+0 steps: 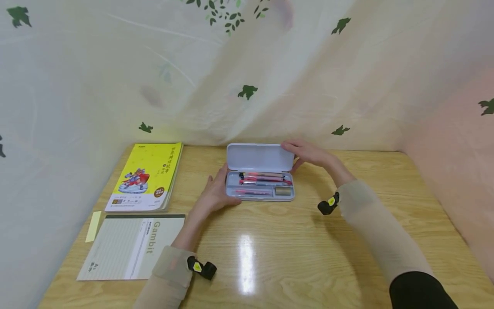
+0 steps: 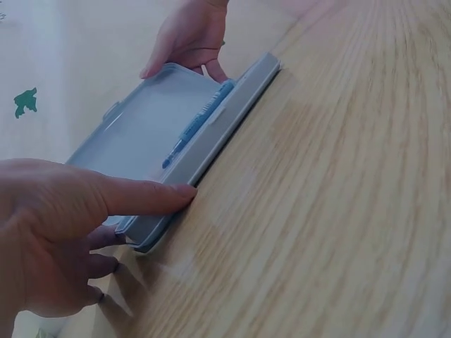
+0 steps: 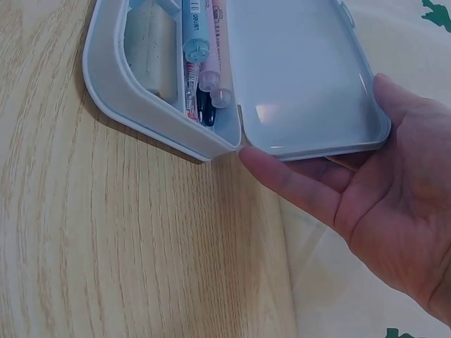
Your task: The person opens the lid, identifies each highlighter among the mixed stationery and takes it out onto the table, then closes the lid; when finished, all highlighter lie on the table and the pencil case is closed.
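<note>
A light blue pencil case (image 1: 231, 192) lies on the table with its lid (image 1: 259, 158) raised at the back. Several pens (image 1: 264, 177) and a greyish eraser (image 1: 283, 191) sit in its compartments. My left hand (image 1: 215, 194) grips the case's left end, thumb along the front wall, other fingers around the side. At the right end, my right hand (image 1: 308, 153) holds the lid's corner. In the right wrist view, one fingertip (image 3: 255, 160) is right at the hinge side, and the other fingers go partly hidden behind the lid.
To the left lies a yellow book (image 1: 152, 171) with a cartoon figure on its cover. Nearer me are a Gambit notebook (image 1: 127, 246) and a pale yellow strip (image 1: 93, 226). A patterned cloth (image 1: 270, 107) hangs behind the wooden table (image 1: 278, 249).
</note>
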`<state>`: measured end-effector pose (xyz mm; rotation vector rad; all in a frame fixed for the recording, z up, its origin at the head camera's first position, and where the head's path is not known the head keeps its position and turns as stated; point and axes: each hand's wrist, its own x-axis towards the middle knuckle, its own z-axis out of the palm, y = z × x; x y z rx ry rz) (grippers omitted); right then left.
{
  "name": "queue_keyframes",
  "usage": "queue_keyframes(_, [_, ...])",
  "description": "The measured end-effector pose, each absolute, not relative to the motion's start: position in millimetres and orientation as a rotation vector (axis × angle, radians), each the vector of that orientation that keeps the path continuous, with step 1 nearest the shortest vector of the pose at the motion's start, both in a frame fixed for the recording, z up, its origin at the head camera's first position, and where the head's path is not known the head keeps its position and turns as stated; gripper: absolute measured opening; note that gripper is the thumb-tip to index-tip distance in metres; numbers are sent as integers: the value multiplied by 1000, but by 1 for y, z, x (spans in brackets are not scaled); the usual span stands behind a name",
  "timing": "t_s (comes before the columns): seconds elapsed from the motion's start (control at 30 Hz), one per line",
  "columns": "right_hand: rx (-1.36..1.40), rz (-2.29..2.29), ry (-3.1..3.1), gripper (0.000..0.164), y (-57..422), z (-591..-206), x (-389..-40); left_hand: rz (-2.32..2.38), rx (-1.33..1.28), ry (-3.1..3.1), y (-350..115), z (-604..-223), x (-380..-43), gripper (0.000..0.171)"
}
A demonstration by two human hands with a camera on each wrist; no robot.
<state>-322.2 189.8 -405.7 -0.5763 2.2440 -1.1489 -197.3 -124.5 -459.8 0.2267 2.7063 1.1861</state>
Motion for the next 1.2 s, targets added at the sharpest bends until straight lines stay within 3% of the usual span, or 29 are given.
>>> queue_keyframes(0.6, [-575, -1129, 2276, 57, 192, -409, -325, 1126, 347, 2558, -142, -453, -200, 115])
queue_keyframes(1.2, [-581, -1160, 2274, 55, 194, -412, -324, 1093, 287, 2599, -139, -449, -201, 117])
